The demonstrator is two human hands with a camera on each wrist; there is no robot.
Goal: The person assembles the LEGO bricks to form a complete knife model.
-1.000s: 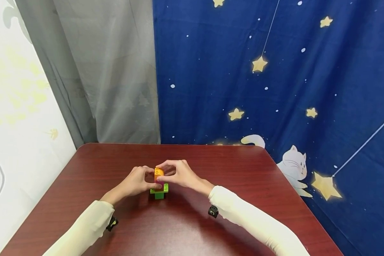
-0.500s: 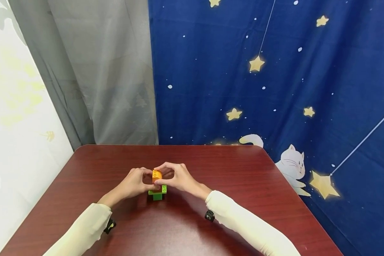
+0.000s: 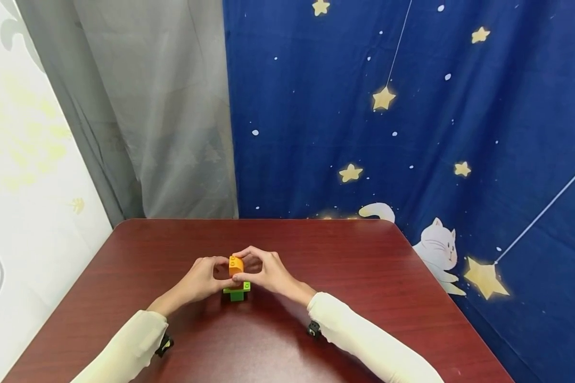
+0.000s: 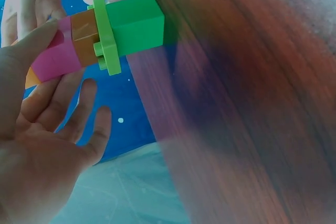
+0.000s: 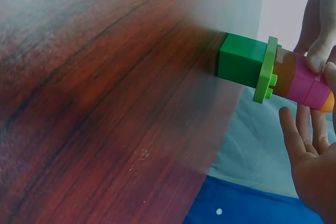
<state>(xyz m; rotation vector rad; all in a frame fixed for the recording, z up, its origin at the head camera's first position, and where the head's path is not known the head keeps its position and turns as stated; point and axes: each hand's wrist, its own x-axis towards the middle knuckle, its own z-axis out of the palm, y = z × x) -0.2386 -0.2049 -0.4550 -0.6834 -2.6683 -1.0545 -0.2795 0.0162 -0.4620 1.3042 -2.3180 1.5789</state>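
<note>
A small tower of toy building bricks stands on the table between my hands. A dark green brick (image 3: 237, 296) forms its base, with a light green plate (image 4: 108, 40) across it. Above come a brown brick (image 4: 85, 34) and pink bricks (image 5: 308, 83), topped by a rounded orange brick (image 3: 236, 265). My left hand (image 3: 198, 279) pinches the pink part, its thumb lying on the near side. From the other side, my right hand (image 3: 273, 274) holds the orange brick between thumb and index finger. Its lower fingers are spread in the right wrist view.
The reddish-brown wooden table (image 3: 316, 239) has rounded far corners. Behind it hang a grey curtain (image 3: 172, 106) and a blue curtain (image 3: 306, 106) with stars and a white cat. A black wrist camera (image 3: 313, 329) sits under the right cuff, another (image 3: 164, 346) under the left.
My right thumb has come lower on the tower, closer to my left thumb. The head view has shifted slightly; the tower stays in the same place on the table.
</note>
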